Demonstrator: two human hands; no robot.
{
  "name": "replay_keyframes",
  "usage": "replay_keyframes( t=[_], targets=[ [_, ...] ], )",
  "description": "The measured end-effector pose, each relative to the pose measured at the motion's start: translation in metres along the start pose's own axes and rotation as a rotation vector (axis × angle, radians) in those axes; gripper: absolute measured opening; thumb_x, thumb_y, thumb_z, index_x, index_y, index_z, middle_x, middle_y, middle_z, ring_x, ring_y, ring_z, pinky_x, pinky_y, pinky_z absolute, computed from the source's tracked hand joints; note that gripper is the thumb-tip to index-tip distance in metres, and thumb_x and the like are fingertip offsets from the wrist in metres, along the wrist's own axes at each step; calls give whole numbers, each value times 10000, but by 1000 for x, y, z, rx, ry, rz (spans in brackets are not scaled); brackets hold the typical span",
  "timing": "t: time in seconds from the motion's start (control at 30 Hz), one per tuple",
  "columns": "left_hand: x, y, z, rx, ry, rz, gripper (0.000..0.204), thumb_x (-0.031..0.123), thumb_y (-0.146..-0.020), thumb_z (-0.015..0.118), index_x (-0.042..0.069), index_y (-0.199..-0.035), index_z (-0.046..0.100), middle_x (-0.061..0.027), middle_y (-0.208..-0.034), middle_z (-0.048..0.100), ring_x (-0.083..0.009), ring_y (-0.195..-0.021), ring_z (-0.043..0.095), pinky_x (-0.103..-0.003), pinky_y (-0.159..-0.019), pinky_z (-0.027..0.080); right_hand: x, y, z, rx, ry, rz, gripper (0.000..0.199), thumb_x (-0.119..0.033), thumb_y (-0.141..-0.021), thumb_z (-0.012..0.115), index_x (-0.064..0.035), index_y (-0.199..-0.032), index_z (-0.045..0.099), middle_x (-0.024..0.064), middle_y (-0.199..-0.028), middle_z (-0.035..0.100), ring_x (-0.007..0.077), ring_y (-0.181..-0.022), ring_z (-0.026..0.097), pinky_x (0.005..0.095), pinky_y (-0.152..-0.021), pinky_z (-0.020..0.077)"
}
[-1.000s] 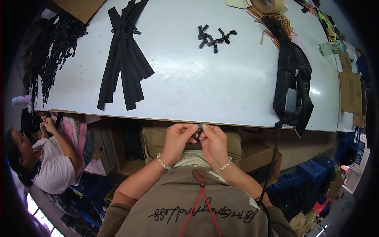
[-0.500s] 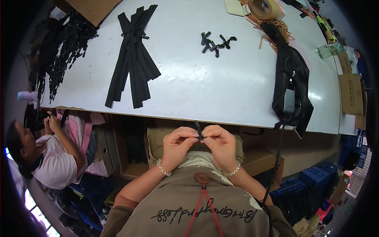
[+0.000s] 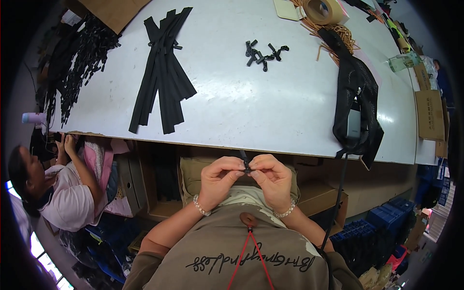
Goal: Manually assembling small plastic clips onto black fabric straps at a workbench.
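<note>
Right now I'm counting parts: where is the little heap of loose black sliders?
In the head view, the loose black sliders lie on the white table, upper centre, right of the black zipper strips and left of the tape roll.

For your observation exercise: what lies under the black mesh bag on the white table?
A grey rectangular object shows through the black mesh bag on the white table; tan cords pass beneath its top. The rest is covered.
</note>
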State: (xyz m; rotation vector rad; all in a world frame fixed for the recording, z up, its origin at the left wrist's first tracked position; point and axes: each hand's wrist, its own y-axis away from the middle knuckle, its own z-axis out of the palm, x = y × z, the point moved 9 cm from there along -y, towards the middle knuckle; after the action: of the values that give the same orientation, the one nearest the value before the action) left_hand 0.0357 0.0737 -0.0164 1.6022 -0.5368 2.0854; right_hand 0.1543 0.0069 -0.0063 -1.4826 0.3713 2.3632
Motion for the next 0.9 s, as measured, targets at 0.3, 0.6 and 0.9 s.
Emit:
replay_keyframes(
  t=[0.3, 0.6, 0.9],
  targets=[
    [-15, 4, -1, 40, 162, -151, 167, -63, -782, 639, -21, -938, 597, -70, -926, 609, -108, -874, 569, -238, -752, 478, 10, 0, -4, 19, 20, 112, 125, 95, -818, 563, 45, -932, 573, 65, -947, 554, 93, -775, 555, 209, -692, 472],
    [-31, 8, -1, 91, 229, -318, 159, -57, -783, 648, -21, -922, 580, -47, -905, 606, -79, -776, 579, -205, -671, 495, 19, 2, -10, 96, 47, 260, 74, 29, -836, 589, 37, -910, 588, 30, -815, 594, 60, -649, 542, 183, -577, 455],
    [-67, 8, -2, 89, 180, -590, 92, 70, -840, 628, 17, -898, 580, -14, -782, 612, -51, -667, 551, -191, -557, 467, 57, 4, -32, 183, -55, 439, 82, -9, -842, 592, 16, -920, 589, 39, -764, 593, 87, -607, 537, 210, -549, 448]
  ],
)
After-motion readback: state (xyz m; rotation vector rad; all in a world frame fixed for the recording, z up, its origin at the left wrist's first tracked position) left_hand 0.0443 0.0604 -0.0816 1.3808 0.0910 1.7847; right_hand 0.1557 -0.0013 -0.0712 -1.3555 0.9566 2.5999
